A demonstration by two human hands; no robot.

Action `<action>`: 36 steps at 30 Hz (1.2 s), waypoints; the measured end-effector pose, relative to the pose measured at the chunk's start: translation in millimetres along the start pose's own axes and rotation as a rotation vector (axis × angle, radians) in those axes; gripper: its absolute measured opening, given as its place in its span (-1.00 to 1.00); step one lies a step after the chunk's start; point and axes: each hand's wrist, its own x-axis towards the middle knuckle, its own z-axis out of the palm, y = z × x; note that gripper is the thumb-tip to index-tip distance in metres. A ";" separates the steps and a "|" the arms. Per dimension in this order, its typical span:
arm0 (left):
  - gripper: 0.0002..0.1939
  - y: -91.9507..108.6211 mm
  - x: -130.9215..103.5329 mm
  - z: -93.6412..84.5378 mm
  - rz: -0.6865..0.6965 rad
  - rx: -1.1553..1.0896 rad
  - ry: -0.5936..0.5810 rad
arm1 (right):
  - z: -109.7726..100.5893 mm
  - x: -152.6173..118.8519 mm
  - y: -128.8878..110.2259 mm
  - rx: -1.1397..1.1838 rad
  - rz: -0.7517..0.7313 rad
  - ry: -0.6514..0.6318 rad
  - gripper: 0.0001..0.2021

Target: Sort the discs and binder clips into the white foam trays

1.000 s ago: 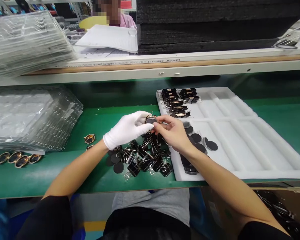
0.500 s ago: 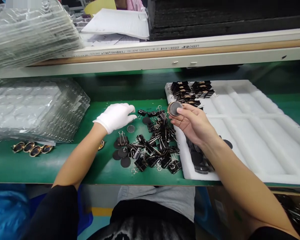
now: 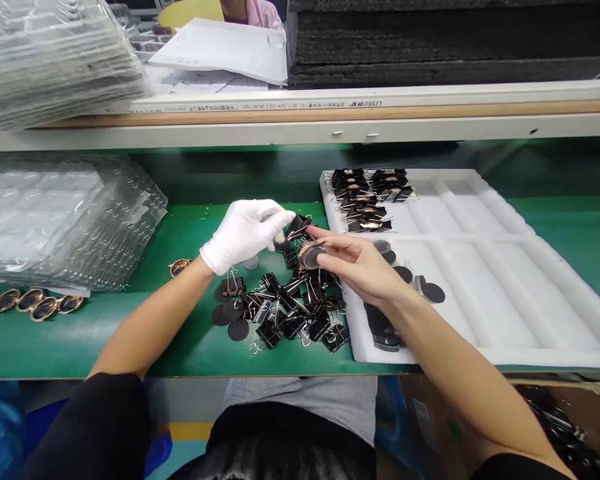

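Observation:
My left hand (image 3: 247, 230), in a white glove, pinches a black binder clip (image 3: 298, 228) above the green bench. Close beside it, my bare right hand (image 3: 363, 267) holds a round gold-edged piece with dark grey discs (image 3: 312, 257) between thumb and fingers. A fingertip of that hand reaches up near the clip; whether it touches cannot be made out. Beneath both hands lies a heap of loose binder clips (image 3: 295, 303). Several flat black discs (image 3: 238, 329) and a clear disc (image 3: 251, 263) lie left of the heap.
On the right, a white foam tray (image 3: 460, 263) bears rows of clipped gold pieces (image 3: 363, 200) and loose dark discs (image 3: 433, 292). Gold-rimmed round pieces (image 3: 45, 308) and stacked clear plastic trays (image 3: 65, 220) are at left. A shelf edge (image 3: 300, 130) crosses above the bench.
My left hand has moved right and taken up a binder clip. My right hand has come down and left with the round piece, bringing it close to the clip.

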 end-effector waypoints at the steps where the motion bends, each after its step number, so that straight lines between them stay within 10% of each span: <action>1: -0.56 9.5 -7.4 1.2 -0.039 -0.129 -0.027 | 2.2 -1.0 2.3 -0.009 -0.036 -0.014 -0.80; 20: -0.42 12.1 -24.5 0.6 0.208 0.283 -0.245 | 2.2 -11.0 -3.2 -0.087 -0.011 -0.110 -0.80; 29: -0.49 6.3 -20.3 0.9 0.212 0.246 -0.136 | -5.4 -2.2 -10.9 0.029 -0.041 0.272 -0.77; 36: -0.50 9.9 -24.8 6.2 0.281 0.175 -0.139 | -5.4 -2.0 -8.4 -0.041 -0.059 0.232 -0.73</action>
